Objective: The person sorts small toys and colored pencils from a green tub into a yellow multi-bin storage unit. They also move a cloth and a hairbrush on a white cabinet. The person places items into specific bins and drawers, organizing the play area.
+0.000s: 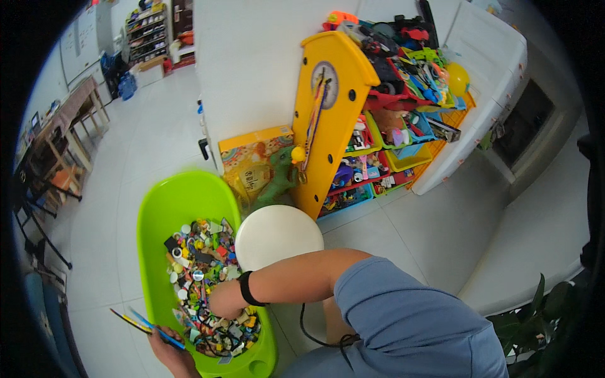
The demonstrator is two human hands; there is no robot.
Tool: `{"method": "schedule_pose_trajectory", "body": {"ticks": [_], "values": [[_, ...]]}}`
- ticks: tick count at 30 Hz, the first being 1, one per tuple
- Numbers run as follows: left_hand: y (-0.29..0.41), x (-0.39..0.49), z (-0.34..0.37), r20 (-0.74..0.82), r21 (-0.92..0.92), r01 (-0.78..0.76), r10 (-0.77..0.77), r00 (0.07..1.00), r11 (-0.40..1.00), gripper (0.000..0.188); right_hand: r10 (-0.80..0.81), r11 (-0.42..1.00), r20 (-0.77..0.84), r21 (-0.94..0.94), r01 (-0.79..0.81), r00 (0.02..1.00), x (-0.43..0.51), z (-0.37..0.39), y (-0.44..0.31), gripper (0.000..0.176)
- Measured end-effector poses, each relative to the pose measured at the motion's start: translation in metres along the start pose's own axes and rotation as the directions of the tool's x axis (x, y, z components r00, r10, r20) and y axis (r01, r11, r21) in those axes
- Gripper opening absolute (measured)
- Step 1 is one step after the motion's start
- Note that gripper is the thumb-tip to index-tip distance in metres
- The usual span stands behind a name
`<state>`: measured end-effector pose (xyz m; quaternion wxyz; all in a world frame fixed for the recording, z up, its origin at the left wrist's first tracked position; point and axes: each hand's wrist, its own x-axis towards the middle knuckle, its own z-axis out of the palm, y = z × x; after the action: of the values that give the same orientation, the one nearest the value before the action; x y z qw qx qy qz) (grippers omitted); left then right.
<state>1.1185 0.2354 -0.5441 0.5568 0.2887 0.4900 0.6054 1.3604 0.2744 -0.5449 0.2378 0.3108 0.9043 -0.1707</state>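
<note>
A lime-green plastic tub stands on the floor before me, with a heap of small mixed toys and toy parts inside. My right hand reaches down into the heap, a black band around its wrist. Its fingers are hidden, so I cannot tell whether they grip anything. Over the tub's near left edge, my left hand holds several slim pen-like sticks, some blue and one yellow and black. Their exact kind is unclear.
A round white stool stands right of the tub. Behind it are a green toy dinosaur, a printed box and a yellow shelf unit with toy-filled bins. Leafy plants are at lower right, a table at far left.
</note>
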Motion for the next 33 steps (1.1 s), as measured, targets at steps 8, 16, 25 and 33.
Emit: {"method": "schedule_pose_trajectory", "body": {"ticks": [8, 16, 25, 33], "values": [[-0.011, 0.006, 0.011, 0.07, 0.075, -0.178, 0.173, 0.983, 0.981, 0.015, -0.049, 0.875, -0.51, 0.392, 0.283, 0.859, -0.089, -0.053, 0.013, 0.043], [-0.01, -0.026, 0.045, 0.263, 0.306, -0.231, 0.151, 0.953, 0.924, 0.025, 0.009, 0.585, -0.622, 0.638, 0.501, 0.783, -0.097, -0.002, 0.021, 0.044], [0.022, -0.064, 0.085, 0.176, 0.051, 0.178, -0.184, 0.967, 0.983, 0.037, 0.08, 0.673, -0.646, 0.596, 0.437, 0.759, -0.088, 0.015, 0.029, 0.041], [0.017, -0.052, 0.077, 0.221, -0.101, 0.268, -0.241, 0.945, 0.958, 0.038, 0.081, 0.59, -0.629, 0.655, 0.472, 0.773, -0.104, 0.005, 0.028, 0.031]]}}
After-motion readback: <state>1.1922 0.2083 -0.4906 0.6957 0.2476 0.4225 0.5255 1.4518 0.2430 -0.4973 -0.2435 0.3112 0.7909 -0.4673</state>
